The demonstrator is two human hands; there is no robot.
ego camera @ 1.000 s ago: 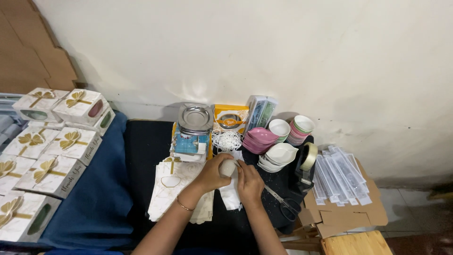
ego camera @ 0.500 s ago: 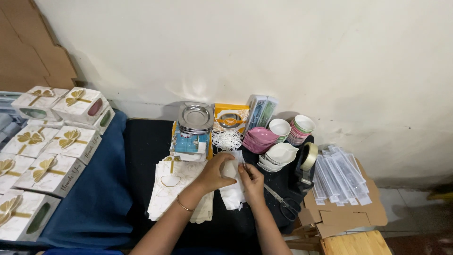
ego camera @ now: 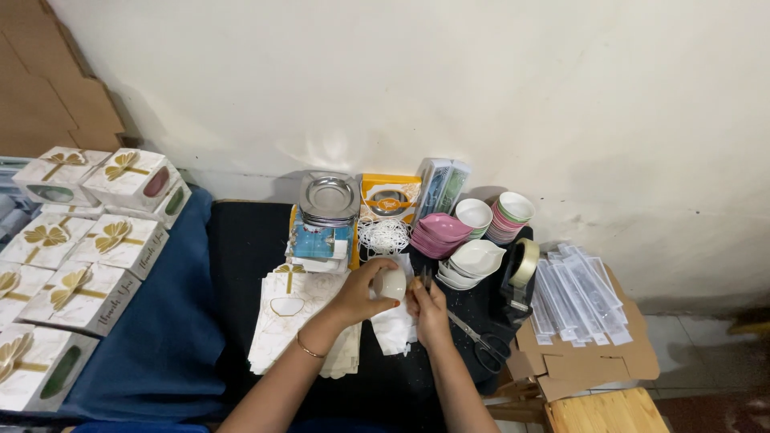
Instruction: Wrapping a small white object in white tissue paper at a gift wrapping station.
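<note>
Two bare hands meet at the centre of a black-covered table [ego camera: 249, 240], working over a small white rounded bowl [ego camera: 393, 283]. The left hand [ego camera: 362, 290], a thin gold bangle [ego camera: 307, 346] on its wrist, has its fingers curled around the bowl from the 9 o'clock side. The right hand [ego camera: 427, 306] sits at the bowl's 3 o'clock, fingers pinched close together at its edge; what they grip, if anything, cannot be told. Beneath both hands lies white wrapping paper [ego camera: 395, 329]. At 9 o'clock of the hands rests a stack of flat white-and-gold gift bags [ego camera: 293, 317]. At 12 o'clock stand stacked round steel plates [ego camera: 330, 197], an orange-and-white carton [ego camera: 389, 196] and a coil of white string [ego camera: 383, 236]. Toward 1 o'clock sit pink leaf-shaped dishes [ego camera: 439, 232], white dishes [ego camera: 473, 261] and stacked cups [ego camera: 510, 216]. Black-handled scissors [ego camera: 480, 343] lie at 4 o'clock, a tape dispenser [ego camera: 520, 269] at 2 o'clock. White gift boxes with gold bows [ego camera: 96, 240] fill the blue cloth [ego camera: 172, 337] far at 9 o'clock.
</note>
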